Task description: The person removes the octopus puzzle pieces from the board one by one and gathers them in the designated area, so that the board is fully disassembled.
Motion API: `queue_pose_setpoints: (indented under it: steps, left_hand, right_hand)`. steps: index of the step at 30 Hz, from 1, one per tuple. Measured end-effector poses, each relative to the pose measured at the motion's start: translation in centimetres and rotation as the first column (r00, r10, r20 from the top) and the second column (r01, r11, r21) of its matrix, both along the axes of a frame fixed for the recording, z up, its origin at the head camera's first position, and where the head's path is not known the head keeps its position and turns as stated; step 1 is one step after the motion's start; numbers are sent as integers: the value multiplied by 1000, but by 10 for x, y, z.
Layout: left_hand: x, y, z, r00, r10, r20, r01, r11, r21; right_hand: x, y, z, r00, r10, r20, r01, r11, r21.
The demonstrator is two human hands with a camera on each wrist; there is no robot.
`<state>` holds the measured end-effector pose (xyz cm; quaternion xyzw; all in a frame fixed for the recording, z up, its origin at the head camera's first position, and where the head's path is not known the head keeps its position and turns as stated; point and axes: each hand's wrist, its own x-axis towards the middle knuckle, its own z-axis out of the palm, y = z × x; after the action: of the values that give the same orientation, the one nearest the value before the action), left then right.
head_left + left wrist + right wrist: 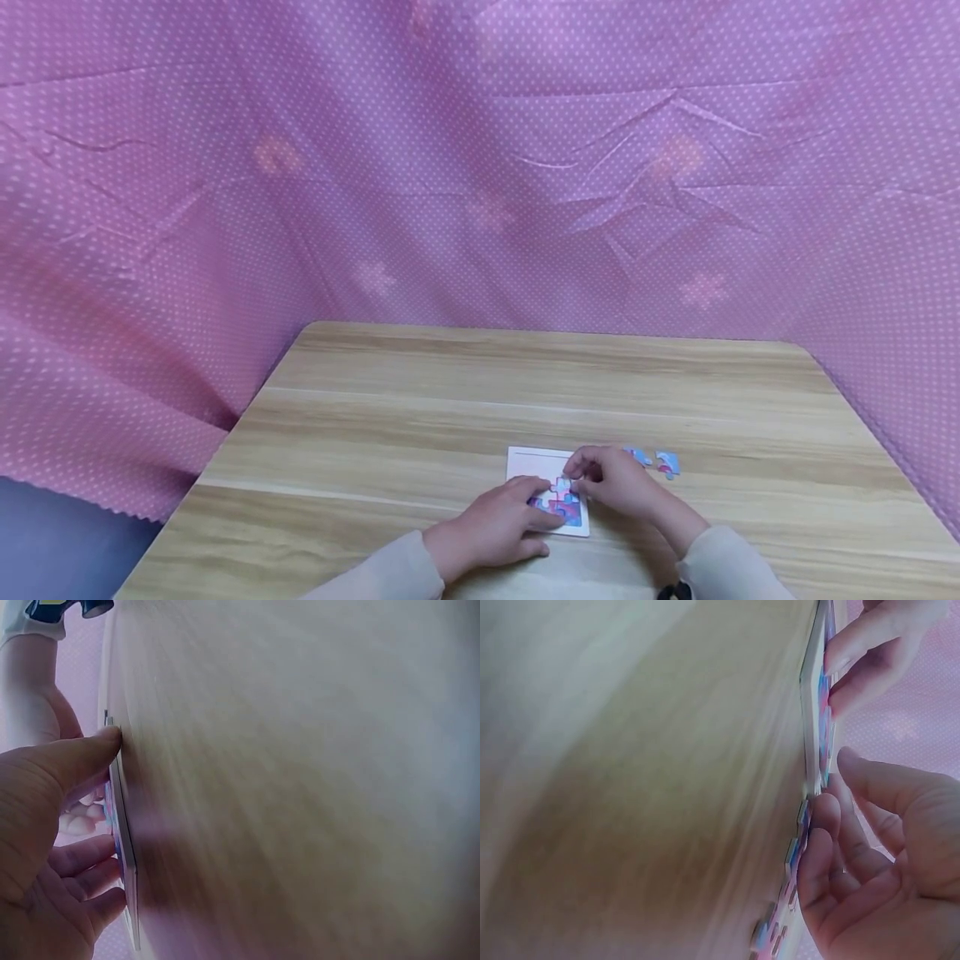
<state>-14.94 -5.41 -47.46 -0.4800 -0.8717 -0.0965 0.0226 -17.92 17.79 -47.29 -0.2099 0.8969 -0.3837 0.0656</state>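
A jigsaw puzzle board (pixel 534 461) with a white border lies on the table, its lower part covered by pink, blue and purple pieces. My left hand (pixel 501 525) rests on its left side, fingers spread over the pieces. In the left wrist view, the thumb and fingertips of that left hand (pixel 71 817) lie along the board (pixel 129 859). At the board's right side, my right hand (pixel 617 482) pinches a puzzle piece (pixel 564 483) between thumb and index finger; fingertips partly hide it. The right wrist view shows the right hand (pixel 889 855) with fingers curled beside the board's edge (pixel 810 727).
Loose puzzle pieces (pixel 667 463) lie right of the board, beyond the right hand. Several more loose pieces (pixel 791 859) show low in the right wrist view. The wooden table (pixel 360 417) is bounded at the back and sides by a pink dotted cloth (pixel 480 167).
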Motion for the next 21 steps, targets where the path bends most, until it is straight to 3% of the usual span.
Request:
queue_pose_setpoints:
  steps: [15, 21]
  left_hand:
    - [-1, 1, 1, 1000, 0, 7, 0, 1000, -1]
    - [-2, 3, 2, 1000, 7, 15, -7, 1000, -13]
  right_hand:
    - [-2, 6, 5, 998, 33, 52, -30, 997, -69]
    - [-3, 21, 13, 994, -47, 94, 57, 993, -104]
